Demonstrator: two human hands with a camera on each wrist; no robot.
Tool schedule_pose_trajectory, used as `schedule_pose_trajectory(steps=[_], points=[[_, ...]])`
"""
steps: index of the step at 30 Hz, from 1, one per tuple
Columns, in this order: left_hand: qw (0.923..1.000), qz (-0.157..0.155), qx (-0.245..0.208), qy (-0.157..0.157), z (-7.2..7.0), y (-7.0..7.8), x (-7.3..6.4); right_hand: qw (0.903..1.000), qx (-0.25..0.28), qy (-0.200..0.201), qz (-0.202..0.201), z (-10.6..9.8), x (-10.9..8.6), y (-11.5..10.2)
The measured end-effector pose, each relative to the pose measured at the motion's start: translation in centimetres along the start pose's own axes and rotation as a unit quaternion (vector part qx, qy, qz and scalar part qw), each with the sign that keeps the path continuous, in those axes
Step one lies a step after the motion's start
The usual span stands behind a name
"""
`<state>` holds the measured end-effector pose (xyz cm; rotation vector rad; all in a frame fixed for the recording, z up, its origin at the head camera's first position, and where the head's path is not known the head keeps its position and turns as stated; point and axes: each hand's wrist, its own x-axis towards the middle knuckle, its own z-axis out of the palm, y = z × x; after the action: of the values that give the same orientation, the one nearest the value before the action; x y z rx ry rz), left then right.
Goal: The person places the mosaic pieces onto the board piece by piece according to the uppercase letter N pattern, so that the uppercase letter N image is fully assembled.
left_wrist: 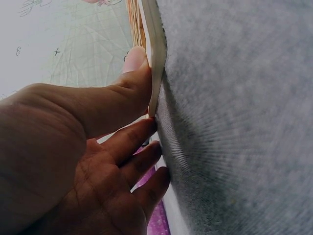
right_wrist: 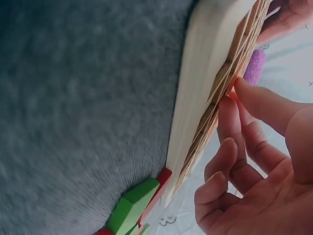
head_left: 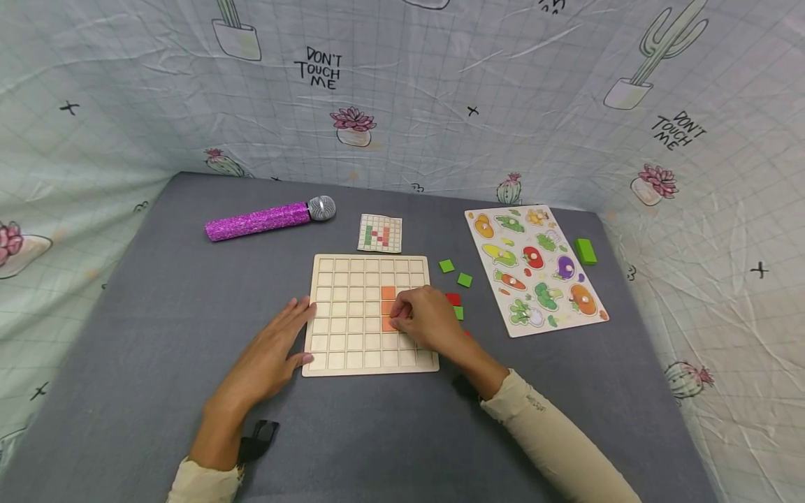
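Observation:
A wooden grid board [head_left: 346, 342] lies flat on the table, with orange square tiles [head_left: 388, 293] set one below another in a column right of its middle. Over the lowest of them, my right hand [head_left: 430, 318] pinches an orange tile [right_wrist: 232, 90] between thumb and fingertips, right at the board's cells. My left hand [head_left: 267, 353] rests at the board's left edge, its fingers extended and its thumb [left_wrist: 134, 61] against the rim. Just beyond the board is a small pattern card [head_left: 380, 233] with green, red and orange squares.
Green tiles [head_left: 465, 279] and red tiles [head_left: 453, 299] lie right of the board, partly behind my right hand. Farther right are a vegetable puzzle board [head_left: 503, 269] and a green block [head_left: 585, 251]. A purple glitter microphone [head_left: 264, 221] lies at the back left.

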<state>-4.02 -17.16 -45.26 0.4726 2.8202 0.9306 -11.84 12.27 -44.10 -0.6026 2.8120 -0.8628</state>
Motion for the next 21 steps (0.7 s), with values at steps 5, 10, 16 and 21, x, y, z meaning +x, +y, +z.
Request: schedule_pose_trajectory(steps=[5, 10, 16, 21], points=[[1.0000, -0.004, -0.001, -0.001, 0.0, 0.1, 0.0, 0.9999, 0.010, -0.009, -0.010, -0.2, -0.1, 0.3], [1.0000, -0.004, 0.000, -0.003, 0.0, 0.1, 0.0, 0.9993, 0.036, -0.011, -0.003, -0.9, -0.5, 1.0], [1.0000, -0.001, -0.001, -0.002, 0.0, 0.1, 0.1, 0.9989, 0.046, 0.004, 0.003, -2.5, -1.2, 2.4], [1.0000, -0.004, -0.001, -0.002, -0.1, 0.1, 0.0, 0.9978, 0.065, 0.011, 0.012, -3.9, -1.9, 3.9]])
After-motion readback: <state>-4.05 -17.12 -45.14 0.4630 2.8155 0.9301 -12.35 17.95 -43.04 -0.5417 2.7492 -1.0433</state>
